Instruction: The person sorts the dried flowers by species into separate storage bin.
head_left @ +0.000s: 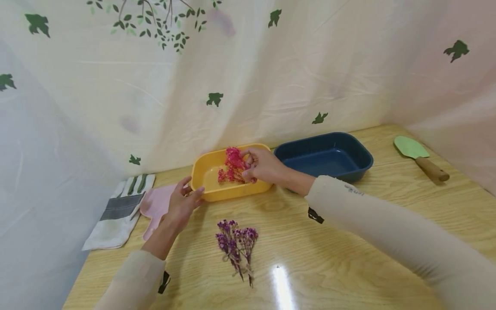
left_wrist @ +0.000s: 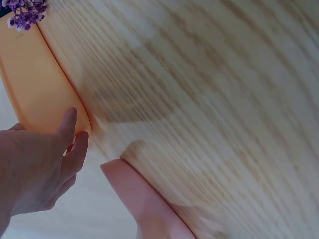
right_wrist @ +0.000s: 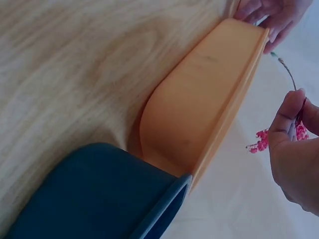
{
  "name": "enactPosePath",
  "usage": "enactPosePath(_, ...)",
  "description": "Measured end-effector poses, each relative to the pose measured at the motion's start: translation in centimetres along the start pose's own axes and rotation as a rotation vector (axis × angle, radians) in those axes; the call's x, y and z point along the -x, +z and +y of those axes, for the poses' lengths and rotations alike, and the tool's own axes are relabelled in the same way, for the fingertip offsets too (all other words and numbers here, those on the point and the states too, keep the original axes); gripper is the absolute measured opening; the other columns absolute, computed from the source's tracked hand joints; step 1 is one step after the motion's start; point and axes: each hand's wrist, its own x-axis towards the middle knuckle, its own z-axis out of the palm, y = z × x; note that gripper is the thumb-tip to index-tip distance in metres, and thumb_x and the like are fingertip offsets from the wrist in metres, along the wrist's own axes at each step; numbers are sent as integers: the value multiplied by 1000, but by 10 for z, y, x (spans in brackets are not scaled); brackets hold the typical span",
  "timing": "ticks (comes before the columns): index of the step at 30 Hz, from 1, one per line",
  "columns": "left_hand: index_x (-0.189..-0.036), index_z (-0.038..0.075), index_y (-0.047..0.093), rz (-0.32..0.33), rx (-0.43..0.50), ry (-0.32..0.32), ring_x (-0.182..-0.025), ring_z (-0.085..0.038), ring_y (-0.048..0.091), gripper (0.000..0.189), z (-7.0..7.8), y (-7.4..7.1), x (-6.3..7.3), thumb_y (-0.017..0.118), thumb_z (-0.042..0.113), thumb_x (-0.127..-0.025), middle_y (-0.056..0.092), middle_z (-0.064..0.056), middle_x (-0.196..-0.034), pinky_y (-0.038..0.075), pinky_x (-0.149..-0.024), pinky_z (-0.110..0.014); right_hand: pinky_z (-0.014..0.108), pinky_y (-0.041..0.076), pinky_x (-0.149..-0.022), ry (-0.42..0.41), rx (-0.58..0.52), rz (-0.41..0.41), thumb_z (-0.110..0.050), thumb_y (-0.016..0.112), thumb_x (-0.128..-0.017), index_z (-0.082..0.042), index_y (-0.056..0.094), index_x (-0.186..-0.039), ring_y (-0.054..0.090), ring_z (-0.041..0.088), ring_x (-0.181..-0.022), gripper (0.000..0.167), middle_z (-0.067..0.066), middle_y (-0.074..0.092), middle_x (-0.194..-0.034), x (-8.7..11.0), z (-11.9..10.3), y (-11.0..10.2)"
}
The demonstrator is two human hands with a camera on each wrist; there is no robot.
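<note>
My left hand (head_left: 182, 206) grips the left end of a yellow tray (head_left: 228, 194), thumb at the front corner and fingers along the end wall. In the left wrist view, the hand (left_wrist: 42, 164) spans that same end. Above the tray's right half, my right hand (head_left: 263, 165) pinches a bunch of pink-red dried flowers (head_left: 234, 159). The right wrist view shows its thin stem (right_wrist: 288, 69) between thumb and fingers, with blossoms (right_wrist: 259, 142) partly hidden behind the hand. Two small bunches of purple dried flowers (head_left: 228, 241), tied with twine, lie on the table in front.
A dark blue tray (head_left: 321, 161) stands right beside the yellow one. Far right lies a trowel (head_left: 420, 157) with a green blade and wooden handle. On the left are a pink flat-bladed item (head_left: 156, 204) and grey-white folded gloves or cloth (head_left: 120, 215). A printed curtain (head_left: 248, 64) hangs behind the table.
</note>
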Motion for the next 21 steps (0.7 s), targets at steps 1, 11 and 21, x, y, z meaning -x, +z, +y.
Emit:
enactPosePath(1, -153, 10, 21, 0, 1, 1, -116, -31, 52, 67, 0, 0, 0, 57, 9, -97, 36, -24, -137, 48, -99, -40, 41, 57, -65, -3, 19, 2, 5, 64, -88, -2, 48, -134, 58, 30, -68, 49, 14, 52, -90, -4, 1, 0)
enactPosePath(11, -153, 10, 21, 2, 9, 1, -114, -30, 52, 67, 1, 0, 0, 57, 9, -97, 36, -24, -137, 49, -98, -39, 28, 53, -63, 65, 190, 39, 3, 72, -83, -2, 53, -129, 51, 19, -69, 51, 10, 54, -86, -42, 12, 13)
enactPosePath(21, -153, 10, 22, -1, 9, 2, -115, -31, 52, 66, -1, -1, -1, 57, 10, -97, 36, -24, -137, 49, -97, -39, 26, 50, -64, 47, 321, 10, -3, 74, -83, 0, 52, -134, 50, 17, -67, 55, 10, 56, -83, -46, 19, 20)
